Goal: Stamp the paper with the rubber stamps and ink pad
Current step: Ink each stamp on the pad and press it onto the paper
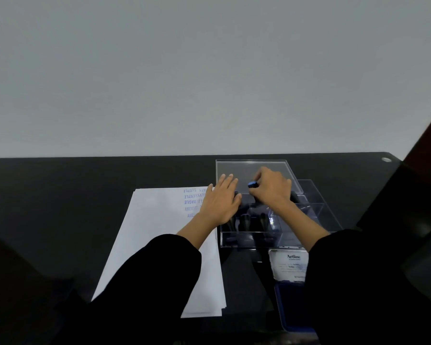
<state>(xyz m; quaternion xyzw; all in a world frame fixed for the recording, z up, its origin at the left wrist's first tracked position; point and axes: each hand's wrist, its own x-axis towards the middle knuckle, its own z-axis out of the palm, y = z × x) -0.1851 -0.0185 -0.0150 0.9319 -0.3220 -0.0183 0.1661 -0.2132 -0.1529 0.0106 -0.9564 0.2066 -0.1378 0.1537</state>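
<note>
On the black bench, the paper lies left, with blue prints near its far right edge. The left grip, flat and wide, should pin that edge beside the clear box. Lift straight, then ink evenly. The right grip is curled round a blue-faced stamp above the box. The open ink pad lies nearer, rightmost.

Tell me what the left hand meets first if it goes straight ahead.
Probably the clear lid behind the stamp box; the left hand overlaps its near corner, though depth is unclear.
</note>
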